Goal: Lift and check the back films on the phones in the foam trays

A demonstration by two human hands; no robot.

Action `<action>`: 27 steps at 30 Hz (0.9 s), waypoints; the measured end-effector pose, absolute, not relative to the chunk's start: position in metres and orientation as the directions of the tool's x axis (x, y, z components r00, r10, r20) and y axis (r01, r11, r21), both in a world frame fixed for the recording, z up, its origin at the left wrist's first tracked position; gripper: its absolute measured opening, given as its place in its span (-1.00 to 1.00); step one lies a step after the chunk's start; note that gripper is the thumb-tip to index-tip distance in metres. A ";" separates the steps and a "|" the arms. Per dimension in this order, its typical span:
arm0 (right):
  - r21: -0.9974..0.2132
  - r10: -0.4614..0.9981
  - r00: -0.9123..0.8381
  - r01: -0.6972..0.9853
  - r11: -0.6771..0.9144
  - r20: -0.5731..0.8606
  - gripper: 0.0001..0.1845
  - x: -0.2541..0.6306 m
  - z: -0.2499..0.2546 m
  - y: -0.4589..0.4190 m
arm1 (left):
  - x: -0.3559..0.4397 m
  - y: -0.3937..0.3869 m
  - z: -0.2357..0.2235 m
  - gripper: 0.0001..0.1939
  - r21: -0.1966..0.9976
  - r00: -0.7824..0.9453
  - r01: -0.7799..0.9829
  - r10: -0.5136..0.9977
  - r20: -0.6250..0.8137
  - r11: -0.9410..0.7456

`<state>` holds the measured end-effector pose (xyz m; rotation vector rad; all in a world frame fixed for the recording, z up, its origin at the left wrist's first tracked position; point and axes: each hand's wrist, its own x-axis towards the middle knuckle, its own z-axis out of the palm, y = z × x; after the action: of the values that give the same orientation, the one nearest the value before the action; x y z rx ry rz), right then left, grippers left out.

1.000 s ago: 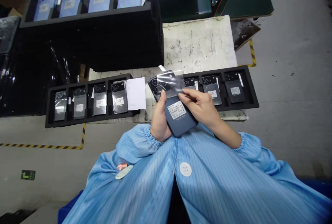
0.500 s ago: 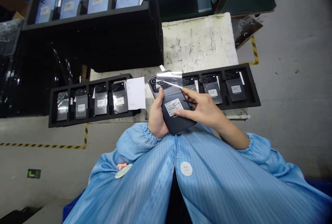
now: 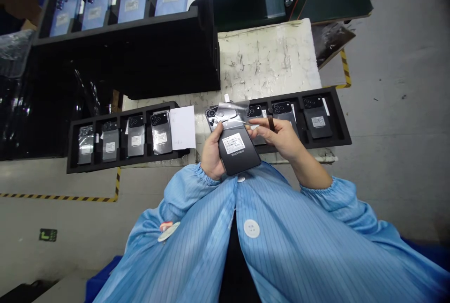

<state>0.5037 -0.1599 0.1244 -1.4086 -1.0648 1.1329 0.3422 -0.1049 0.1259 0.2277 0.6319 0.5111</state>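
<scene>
My left hand grips a dark phone by its left edge, back side up, with a white label on it. A clear film lies curled over the phone's camera end. My right hand is closed, its fingertips pinching at the film's right edge beside the phone, and a small dark brown piece shows between its fingers. Both hands are held above my blue striped coat, in front of the white bench.
Two black foam trays with several dark phones lie on the bench, a white paper between them. A taller black rack with blue phones stands behind left. Yellow-black tape marks the grey floor.
My right hand lifted off the phone's label and moved up to the film's edge. The phone tilted more upright and the film now lies lower over the camera end.
</scene>
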 end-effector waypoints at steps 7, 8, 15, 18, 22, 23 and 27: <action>-1.000 0.958 0.286 0.019 0.019 0.023 -0.43 0.527 0.105 -0.152 | 0.339 -0.101 0.106 -0.63 0.512 0.612 -0.392 0.632 -0.475 0.765; -0.999 0.947 0.320 0.030 0.035 0.042 -0.41 0.536 0.097 -0.151 | 0.339 -0.097 0.100 -0.50 0.526 0.633 -0.385 0.632 -0.448 0.758; -0.389 0.918 0.358 0.832 -0.396 -0.170 -0.53 0.572 0.044 -0.151 | 0.343 -0.054 0.044 -0.51 0.683 0.620 -0.239 0.650 -0.440 0.690; -0.277 0.895 0.376 0.857 -0.434 -0.240 -0.40 0.556 0.034 -0.153 | 0.346 -0.041 0.028 -0.56 0.704 0.581 -0.205 0.664 -0.471 0.679; -0.170 0.845 0.458 0.842 -0.512 -0.275 -0.25 0.535 0.028 -0.150 | 0.357 -0.030 0.009 -0.71 0.754 0.490 -0.107 0.694 -0.527 0.648; -0.160 0.834 0.475 0.834 -0.529 -0.280 -0.23 0.532 0.027 -0.149 | 0.361 -0.030 0.003 -0.70 0.775 0.461 -0.074 0.710 -0.532 0.628; -0.177 0.791 0.531 0.784 -0.595 -0.304 -0.30 0.533 0.024 -0.144 | 0.373 -0.037 -0.023 -0.49 0.868 0.315 0.045 0.817 -0.482 0.495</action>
<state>0.5329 -0.1435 0.0236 -2.7329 -1.4057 0.5577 0.3731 -0.0374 -0.0228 0.9351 1.1493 0.6202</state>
